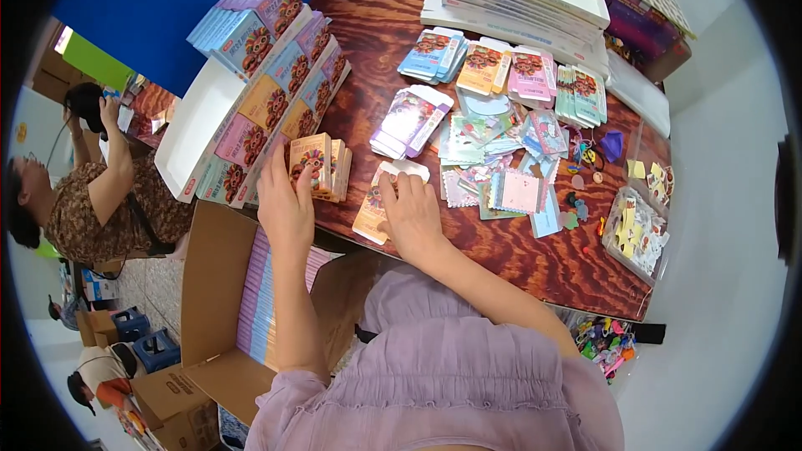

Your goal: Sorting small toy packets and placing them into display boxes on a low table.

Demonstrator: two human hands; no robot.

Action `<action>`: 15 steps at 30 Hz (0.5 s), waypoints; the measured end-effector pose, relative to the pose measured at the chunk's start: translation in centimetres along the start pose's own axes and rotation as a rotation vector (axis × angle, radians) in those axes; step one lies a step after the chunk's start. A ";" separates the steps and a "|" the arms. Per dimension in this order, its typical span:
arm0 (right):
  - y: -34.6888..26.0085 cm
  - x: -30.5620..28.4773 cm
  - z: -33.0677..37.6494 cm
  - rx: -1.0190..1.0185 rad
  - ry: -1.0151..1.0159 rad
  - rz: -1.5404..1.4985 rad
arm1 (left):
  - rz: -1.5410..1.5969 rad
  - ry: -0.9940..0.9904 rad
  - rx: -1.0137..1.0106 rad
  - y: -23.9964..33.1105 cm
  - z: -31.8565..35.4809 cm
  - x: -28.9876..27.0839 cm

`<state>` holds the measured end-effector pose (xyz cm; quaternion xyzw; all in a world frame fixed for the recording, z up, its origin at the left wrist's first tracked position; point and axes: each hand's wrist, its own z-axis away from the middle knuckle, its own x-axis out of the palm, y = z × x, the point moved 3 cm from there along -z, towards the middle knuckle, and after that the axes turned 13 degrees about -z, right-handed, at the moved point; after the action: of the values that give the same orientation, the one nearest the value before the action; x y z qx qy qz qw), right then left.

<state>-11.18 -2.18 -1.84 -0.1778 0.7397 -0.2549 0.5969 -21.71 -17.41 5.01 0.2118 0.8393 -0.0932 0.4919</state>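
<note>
My left hand (286, 196) is beside a small stack of orange card boxes (312, 157), fingers stretched out and thumb against the stack's side. Its fingertips reach close to the filled display trays at the left. Over a flat orange carton (368, 215) on the table, my right hand (409, 215) curls its fingers and thumb onto the carton, hiding part of it. A purple and white carton (411, 121) lies just beyond. To the right of that spreads a loose pile of small cards and stickers (505, 167).
Stacked display trays (276, 92) hold colourful boxes at left. Blue, orange, pink and green cartons (484, 67) line up below white trays (522, 0). A clear bin (639, 230) holds small pieces at right. Below left stands an open cardboard box (219, 284); other people sit farther left.
</note>
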 end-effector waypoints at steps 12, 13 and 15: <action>0.4 -10.8 4.0 -0.164 0.160 -0.403 | 0.938 -0.882 0.228 6.7 4.1 -1.7; 0.3 -11.3 4.4 -0.155 0.169 -0.401 | 0.894 -0.872 0.310 7.1 3.8 -1.5; 0.4 -12.5 5.2 -0.172 0.227 -0.576 | 1.061 -0.939 0.349 8.8 3.8 -0.7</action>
<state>-3.26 4.37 7.04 -0.4002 0.7397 -0.3681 0.3965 -14.52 -11.14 4.23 0.6032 0.2973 -0.0558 0.7380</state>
